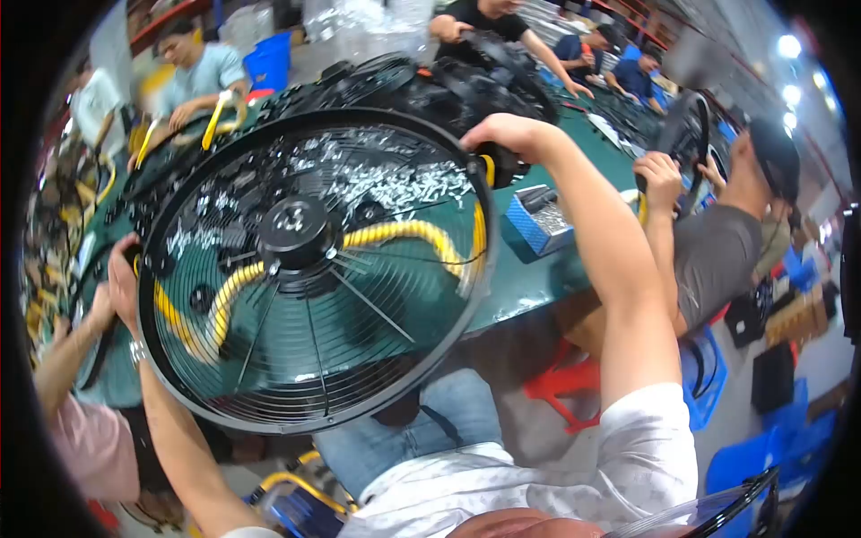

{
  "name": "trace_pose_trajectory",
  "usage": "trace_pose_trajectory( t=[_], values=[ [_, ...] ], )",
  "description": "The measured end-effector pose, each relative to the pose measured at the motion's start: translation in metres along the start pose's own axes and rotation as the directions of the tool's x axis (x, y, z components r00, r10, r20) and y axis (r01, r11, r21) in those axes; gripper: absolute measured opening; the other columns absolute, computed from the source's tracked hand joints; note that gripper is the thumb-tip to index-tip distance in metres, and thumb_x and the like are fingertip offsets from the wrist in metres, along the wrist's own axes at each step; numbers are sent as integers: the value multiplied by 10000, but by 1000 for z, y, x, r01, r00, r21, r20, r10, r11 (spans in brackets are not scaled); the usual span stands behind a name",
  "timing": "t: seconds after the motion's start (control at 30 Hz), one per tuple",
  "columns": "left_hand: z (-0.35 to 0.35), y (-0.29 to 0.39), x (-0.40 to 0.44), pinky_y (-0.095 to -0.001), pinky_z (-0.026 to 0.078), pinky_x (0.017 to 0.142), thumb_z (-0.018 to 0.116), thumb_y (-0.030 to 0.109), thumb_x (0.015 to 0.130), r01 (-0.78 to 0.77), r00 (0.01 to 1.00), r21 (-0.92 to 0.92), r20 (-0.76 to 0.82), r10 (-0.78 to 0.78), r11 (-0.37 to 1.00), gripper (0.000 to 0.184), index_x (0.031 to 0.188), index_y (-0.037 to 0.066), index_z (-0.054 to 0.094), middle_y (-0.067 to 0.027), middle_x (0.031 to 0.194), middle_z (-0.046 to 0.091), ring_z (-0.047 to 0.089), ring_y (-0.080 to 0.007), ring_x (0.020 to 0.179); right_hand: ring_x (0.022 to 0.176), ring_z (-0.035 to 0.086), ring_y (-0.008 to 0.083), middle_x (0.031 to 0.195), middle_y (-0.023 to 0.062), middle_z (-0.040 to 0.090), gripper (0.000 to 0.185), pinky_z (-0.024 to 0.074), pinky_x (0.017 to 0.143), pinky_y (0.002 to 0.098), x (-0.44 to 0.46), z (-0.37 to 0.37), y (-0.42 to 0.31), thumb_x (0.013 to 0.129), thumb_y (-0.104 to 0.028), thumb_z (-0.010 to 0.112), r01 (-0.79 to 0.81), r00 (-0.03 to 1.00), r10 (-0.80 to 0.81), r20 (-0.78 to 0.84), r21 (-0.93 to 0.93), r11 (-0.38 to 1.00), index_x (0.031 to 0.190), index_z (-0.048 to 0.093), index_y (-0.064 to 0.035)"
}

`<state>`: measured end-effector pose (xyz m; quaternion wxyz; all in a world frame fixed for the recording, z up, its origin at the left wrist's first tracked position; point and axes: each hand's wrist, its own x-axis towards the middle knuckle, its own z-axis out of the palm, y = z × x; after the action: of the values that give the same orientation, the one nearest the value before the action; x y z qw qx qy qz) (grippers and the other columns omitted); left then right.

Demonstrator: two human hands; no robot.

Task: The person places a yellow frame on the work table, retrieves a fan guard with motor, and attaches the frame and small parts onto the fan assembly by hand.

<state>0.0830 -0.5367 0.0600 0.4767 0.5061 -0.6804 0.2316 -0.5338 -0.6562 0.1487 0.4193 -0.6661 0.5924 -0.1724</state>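
I hold a large round black fan (309, 435) tilted up in front of me, its wire grille facing me and a dark motor hub (294, 231) at its middle. My left hand (124, 282) is closed on the rim at the left. At the upper right, my right hand (509, 134) is closed on the rim beside a black part, and its fingertips are partly hidden. Yellow tubing (408, 231) shows through the grille, curving to both sides of the hub. Behind the wires, many small shiny metal pieces (395, 184) lie scattered on the green table (511, 291).
A blue box (538, 224) of small parts stands right of the fan. Black fan parts (386, 76) are piled at the back. Co-workers sit or stand around the table, one in a dark cap (773, 157) close on the right. A red stool (560, 390) is below the table edge.
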Motion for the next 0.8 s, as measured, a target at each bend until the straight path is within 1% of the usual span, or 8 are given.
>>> trace_pose_trajectory(
  t=[0.17,0.3,0.37,0.43,0.5,0.57,0.7,0.8],
  values=[
    [-13,-21,17,-370,285,1106,396,213,993,269,960,-408,46,-275,872,416,1330,-26,447,-157,1384,469,389,-245,1331,836,665,311,923,194,665,378,522,763,349,-51,26,3,904,-369,583,443,448,-693,-564,-533,721,1039,638,-20],
    [-45,51,78,-311,416,930,480,531,922,879,477,-260,495,-726,400,624,1217,-16,540,-148,1180,595,592,-240,1000,957,617,295,951,139,653,190,503,800,377,-61,42,23,881,-171,605,586,226,-945,-237,-741,326,1027,624,-51],
    [-19,16,67,-277,425,720,517,575,895,585,635,256,446,-631,769,605,876,-15,650,-100,848,638,554,-160,744,913,611,300,959,128,646,153,498,778,372,-50,50,28,879,-145,570,518,260,-941,-216,-792,324,971,639,-44],
    [-16,-13,54,-279,421,718,499,481,941,727,604,-78,545,-582,682,550,829,-40,635,-91,857,640,548,-151,762,874,614,288,914,130,651,187,485,797,355,-39,49,29,907,-146,516,454,331,-886,-326,-768,452,955,647,-23],
    [-5,-34,16,-289,463,764,448,374,986,-115,977,175,198,79,978,435,1140,-16,561,-82,979,625,560,-151,805,778,630,220,788,120,650,228,486,742,318,-29,23,11,892,-179,497,521,773,-612,-169,-382,763,841,619,6],
    [0,-91,-5,-306,475,811,406,359,999,4,974,-156,226,31,988,439,1274,23,470,-112,1063,591,575,-202,868,629,617,153,800,32,656,211,512,537,373,0,4,2,840,-238,576,64,997,-64,36,5,998,891,666,-54],
    [10,-54,-4,-386,414,1000,347,271,1009,177,983,-474,42,-179,863,462,1319,-58,441,-195,1299,505,496,-300,1205,785,658,272,907,101,680,411,526,686,398,-21,16,-11,880,-423,577,102,898,-248,-363,-376,921,962,661,-29],
    [-27,-34,28,-367,329,1086,373,261,1001,-117,970,-27,210,120,993,443,1309,-41,475,-191,1311,504,473,-284,1257,818,649,293,957,126,658,279,510,728,353,-62,30,6,893,-300,610,443,276,-873,-403,-752,488,1007,645,-48]
  ],
)
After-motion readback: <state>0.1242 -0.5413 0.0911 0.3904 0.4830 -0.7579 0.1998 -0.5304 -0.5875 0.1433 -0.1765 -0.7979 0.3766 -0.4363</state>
